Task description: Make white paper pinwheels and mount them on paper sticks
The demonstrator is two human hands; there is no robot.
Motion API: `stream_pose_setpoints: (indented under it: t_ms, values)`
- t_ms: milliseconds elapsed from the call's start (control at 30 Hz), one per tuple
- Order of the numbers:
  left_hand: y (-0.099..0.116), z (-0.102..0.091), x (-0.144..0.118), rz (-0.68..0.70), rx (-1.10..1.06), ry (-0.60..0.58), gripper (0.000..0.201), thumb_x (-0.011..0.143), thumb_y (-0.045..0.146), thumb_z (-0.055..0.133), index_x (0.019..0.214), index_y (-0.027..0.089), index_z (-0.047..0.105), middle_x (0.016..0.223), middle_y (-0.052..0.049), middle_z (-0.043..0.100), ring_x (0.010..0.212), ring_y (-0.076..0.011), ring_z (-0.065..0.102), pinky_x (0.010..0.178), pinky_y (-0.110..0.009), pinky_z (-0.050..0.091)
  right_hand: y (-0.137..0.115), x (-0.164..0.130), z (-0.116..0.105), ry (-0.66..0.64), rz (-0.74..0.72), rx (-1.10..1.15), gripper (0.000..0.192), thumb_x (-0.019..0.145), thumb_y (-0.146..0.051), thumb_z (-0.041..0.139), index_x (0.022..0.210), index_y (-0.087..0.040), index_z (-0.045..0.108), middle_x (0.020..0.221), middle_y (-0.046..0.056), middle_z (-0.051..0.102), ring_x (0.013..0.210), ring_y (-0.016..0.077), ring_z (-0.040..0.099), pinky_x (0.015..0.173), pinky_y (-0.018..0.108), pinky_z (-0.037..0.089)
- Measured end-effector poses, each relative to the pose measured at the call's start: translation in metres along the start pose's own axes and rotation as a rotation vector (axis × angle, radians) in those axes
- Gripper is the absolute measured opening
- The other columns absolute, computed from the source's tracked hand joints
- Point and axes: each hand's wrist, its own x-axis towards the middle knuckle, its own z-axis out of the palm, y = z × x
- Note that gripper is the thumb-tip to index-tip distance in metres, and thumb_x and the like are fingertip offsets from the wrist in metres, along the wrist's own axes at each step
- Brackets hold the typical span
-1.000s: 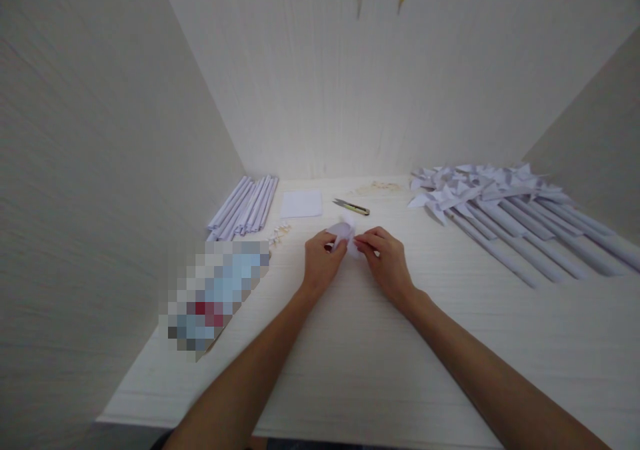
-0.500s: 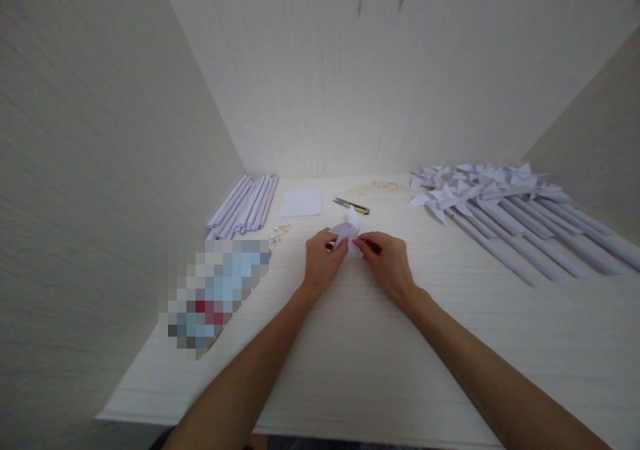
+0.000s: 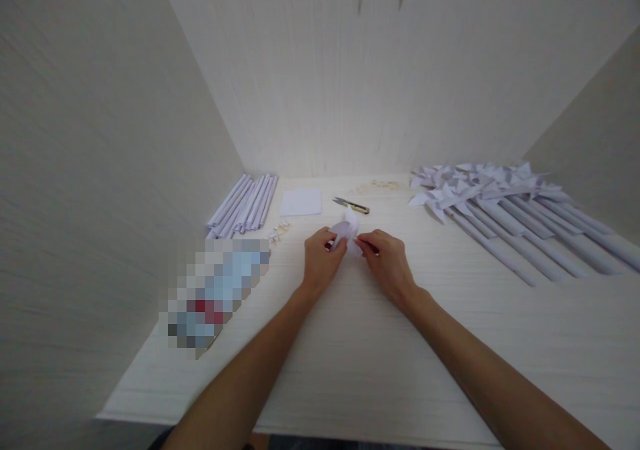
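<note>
A white paper pinwheel (image 3: 352,218) with curved blades is held just above the table between my two hands. My left hand (image 3: 323,258) is closed on its left side, thumb and fingers pinching a blade. My right hand (image 3: 386,260) is pinched at the pinwheel's right side, near its middle. Whatever lies between the right fingertips is too small to make out. Just beyond the pinwheel lie small yellow-handled snips (image 3: 353,205), their blades pointing left.
Rolled paper tubes (image 3: 245,203) lie at the back left, beside a stack of white paper (image 3: 301,203) and small white bits (image 3: 279,232). A pixelated item (image 3: 220,297) sits at left. Pinwheels on paper sticks (image 3: 500,197) are piled at right. Thin pale pieces (image 3: 383,185) lie near the back wall.
My right fingertips have shifted very slightly right along the pinwheel, which tilts a little differently. My left hand keeps its hold in nearly the same place.
</note>
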Motion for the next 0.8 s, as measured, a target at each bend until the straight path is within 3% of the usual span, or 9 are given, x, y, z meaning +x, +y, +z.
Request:
stream_pose_setpoints:
  t_ms: [800]
  values:
    - [0.0001, 0.0012, -0.0014, 0.038, 0.036, -0.004, 0.017, 0.066, 0.016, 0.052, 0.049, 0.015, 0.056, 0.053, 0.002, 0.051, 0.051, -0.0085, 0.048, 0.05, -0.019, 0.04, -0.0062, 0.0004, 0.0027, 0.033, 0.026, -0.04, 0.019, 0.077, -0.016, 0.05, 0.083, -0.013, 0.067, 0.07, 0.008, 0.062, 0.06, 0.0144, 0.056, 0.06, 0.026, 0.046]
